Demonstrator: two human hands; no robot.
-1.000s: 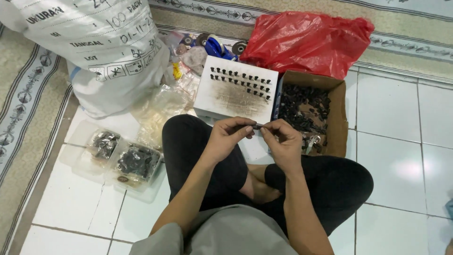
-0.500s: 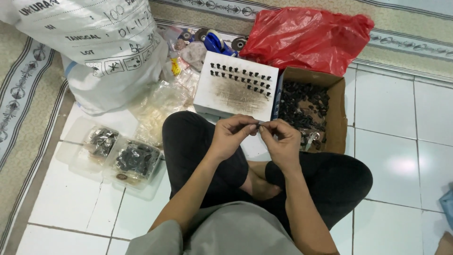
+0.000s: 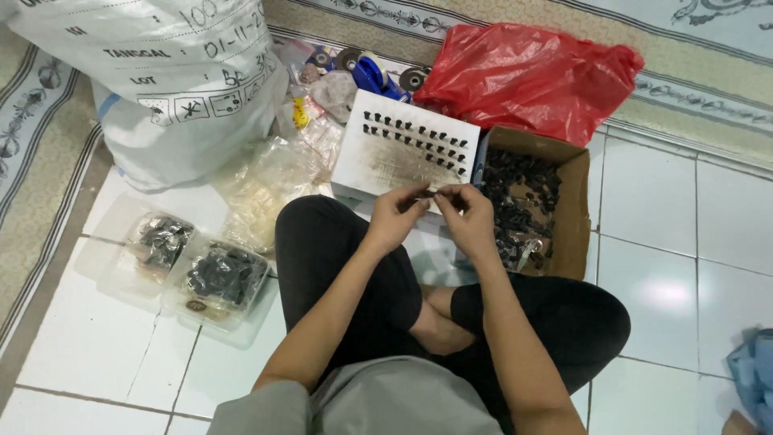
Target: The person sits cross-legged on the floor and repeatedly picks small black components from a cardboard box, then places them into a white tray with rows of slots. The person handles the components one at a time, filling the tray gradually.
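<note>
While the person sits cross-legged on the white tiled floor (image 3: 692, 234), both hands meet at centre frame, just below the white perforated block (image 3: 407, 145). The left hand (image 3: 396, 216) and right hand (image 3: 467, 216) are each pinched closed on a small dark part (image 3: 435, 192) held between their fingertips; too small to tell its exact shape. Step in hand, as I judge it: handling or fitting one small piece, held just in front of the block's lower edge. The block's upper rows already carry dark pieces (image 3: 419, 133); the lower area looks bare. To the right of the hands an open cardboard box (image 3: 576, 209) holds a heap of similar dark pieces. Red plastic bag (image 3: 527, 76) upper right, big white sack (image 3: 169, 72) upper left, two clear trays (image 3: 193, 270) with dark bits at left. Next move calls for a fine fingertip grip and careful lining up over a small hole, both hands steady, short reach forward.
</note>
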